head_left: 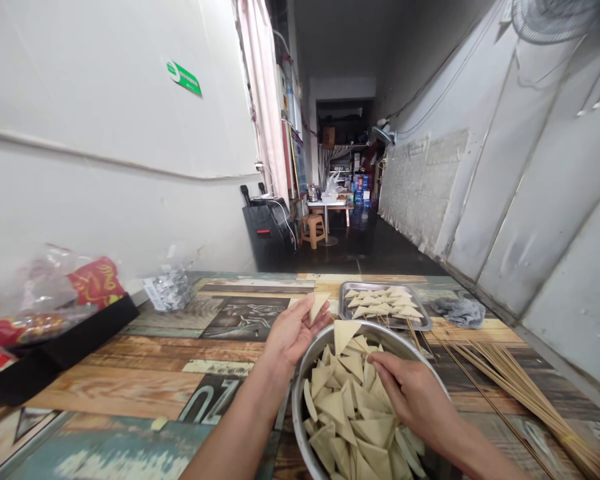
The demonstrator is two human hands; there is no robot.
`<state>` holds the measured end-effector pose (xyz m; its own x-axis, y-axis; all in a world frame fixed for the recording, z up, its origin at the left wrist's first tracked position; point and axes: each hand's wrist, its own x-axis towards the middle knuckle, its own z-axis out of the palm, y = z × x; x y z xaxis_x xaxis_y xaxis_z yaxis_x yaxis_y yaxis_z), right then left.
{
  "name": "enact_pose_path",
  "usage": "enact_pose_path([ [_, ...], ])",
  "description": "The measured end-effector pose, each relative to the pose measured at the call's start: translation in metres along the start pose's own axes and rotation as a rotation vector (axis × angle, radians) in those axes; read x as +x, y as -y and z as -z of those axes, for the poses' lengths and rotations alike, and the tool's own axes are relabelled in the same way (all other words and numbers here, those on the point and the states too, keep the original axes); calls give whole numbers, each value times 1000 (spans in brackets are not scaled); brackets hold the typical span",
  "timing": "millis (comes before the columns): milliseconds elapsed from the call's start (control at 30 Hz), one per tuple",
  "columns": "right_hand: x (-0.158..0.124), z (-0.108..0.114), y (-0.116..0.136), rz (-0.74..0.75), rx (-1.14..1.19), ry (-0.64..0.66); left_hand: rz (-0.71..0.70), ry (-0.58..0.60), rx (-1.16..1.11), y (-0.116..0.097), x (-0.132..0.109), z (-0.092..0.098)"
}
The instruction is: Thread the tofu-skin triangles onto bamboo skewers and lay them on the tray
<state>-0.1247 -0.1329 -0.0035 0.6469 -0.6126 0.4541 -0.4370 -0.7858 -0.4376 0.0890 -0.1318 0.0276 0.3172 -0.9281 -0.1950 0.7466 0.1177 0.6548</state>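
A metal bowl (314, 355) full of pale triangular tofu pieces (353, 417) stands at the table's near edge. My left hand (293, 331) hovers over the bowl's far left rim, fingers closed on one triangular piece (319, 305). My right hand (414, 392) reaches into the bowl from the right, fingertips down among the pieces; whether it grips one is hidden. Just behind the bowl lies a flat metal tray (427, 322) holding several triangles on skewers.
A bundle of bamboo skewers (517, 387) lies on the right of the patterned wooden table (145, 373). A grey cloth (459, 311) sits beside the tray. Red-printed plastic bags (50, 293) and a black box are at the left. A narrow corridor runs ahead.
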Motion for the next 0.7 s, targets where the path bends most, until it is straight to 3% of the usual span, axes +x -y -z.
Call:
enact_pose_path([
  [467, -2, -1, -1, 19, -43, -2, 20, 9, 61, 4, -2, -2],
  [700, -3, -2, -2, 25, -58, -13, 26, 68, 110, 10, -2, 0],
])
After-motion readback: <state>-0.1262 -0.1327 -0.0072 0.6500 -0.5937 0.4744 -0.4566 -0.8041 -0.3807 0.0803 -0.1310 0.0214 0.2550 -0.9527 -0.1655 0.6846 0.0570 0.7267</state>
